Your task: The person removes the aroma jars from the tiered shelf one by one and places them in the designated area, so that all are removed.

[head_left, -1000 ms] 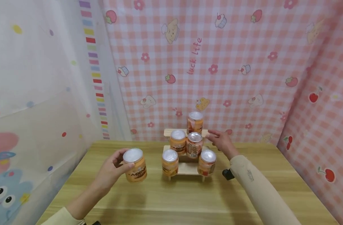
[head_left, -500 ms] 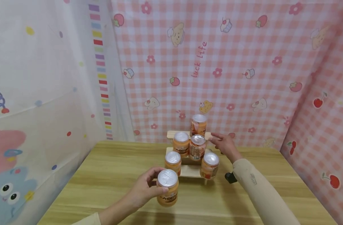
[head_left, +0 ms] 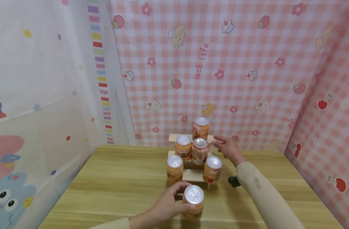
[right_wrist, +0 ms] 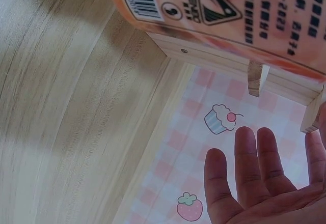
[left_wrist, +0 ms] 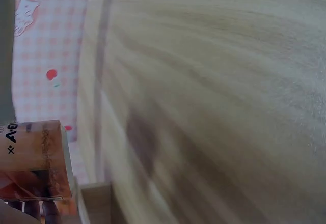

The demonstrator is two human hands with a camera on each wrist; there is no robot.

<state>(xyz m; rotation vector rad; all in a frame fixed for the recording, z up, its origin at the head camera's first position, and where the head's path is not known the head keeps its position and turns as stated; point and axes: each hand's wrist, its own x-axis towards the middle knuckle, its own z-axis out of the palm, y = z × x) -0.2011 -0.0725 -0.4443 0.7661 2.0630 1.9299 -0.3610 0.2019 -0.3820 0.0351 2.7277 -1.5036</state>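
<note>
In the head view the left hand (head_left: 170, 205) grips an orange can (head_left: 195, 211) with a silver lid, held in front of the wooden stepped rack (head_left: 193, 175). Its label and side also show in the left wrist view, the can (left_wrist: 38, 158) at the lower left. The right hand (head_left: 228, 149) is at the right end of the rack's top shelf; whether it touches cannot be told. In the right wrist view that hand (right_wrist: 265, 183) has its fingers extended, holding nothing. Cans stand on the rack: one on top (head_left: 201, 128), two on the middle step, two on the lowest.
A small black object (head_left: 234, 181) lies on the wooden table (head_left: 117, 178) to the right of the rack, beside the right sleeve. Pink checked cloth (head_left: 243, 86) hangs behind and to the right; a white patterned sheet (head_left: 51, 108) hangs on the left.
The left hand has carried its can from the left of the rack rightward and nearer the camera, now in front of the rack. The right hand has stayed at the top shelf's right end.
</note>
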